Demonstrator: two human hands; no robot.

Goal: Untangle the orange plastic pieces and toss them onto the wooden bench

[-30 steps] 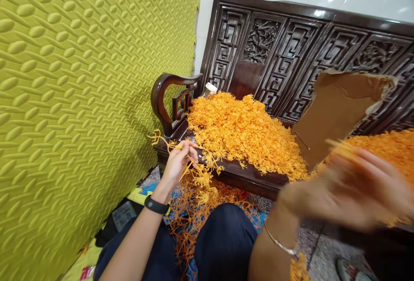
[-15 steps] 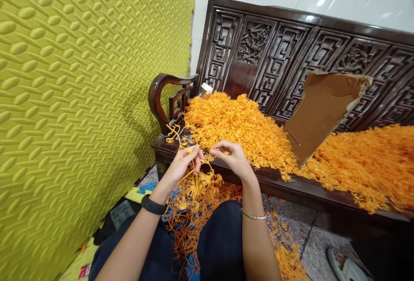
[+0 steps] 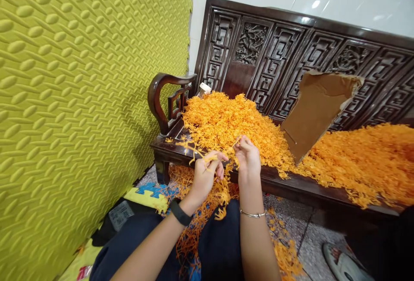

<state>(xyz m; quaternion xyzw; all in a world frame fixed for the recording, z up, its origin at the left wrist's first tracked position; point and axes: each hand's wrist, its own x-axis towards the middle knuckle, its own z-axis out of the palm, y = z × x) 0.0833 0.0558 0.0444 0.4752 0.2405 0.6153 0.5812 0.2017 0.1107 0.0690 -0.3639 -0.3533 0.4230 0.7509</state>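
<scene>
My left hand (image 3: 206,175), with a black band at its wrist, is closed around a bunch of thin orange plastic stems (image 3: 193,148). Some stems stick out to the left, and flower-like ends dangle below the fingers. Close by on the right, my right hand (image 3: 248,156) is raised with its fingertips pinched on an orange strand at the edge of this bunch. Both hands are just in front of a large heap of small orange plastic flower pieces (image 3: 226,119) on a dark carved wooden bench (image 3: 278,181).
A torn cardboard sheet (image 3: 318,110) stands between two orange heaps. A white-capped container (image 3: 204,89) sits behind the left heap. Tangled orange stems (image 3: 190,246) lie between my knees. Yellow foam matting (image 3: 80,99) rises at the left. A shoe (image 3: 341,263) is at lower right.
Both hands have moved right, the left one more, and the bunch of stems came along. My right hand has turned its palm inward, with fingertips raised on a strand.
</scene>
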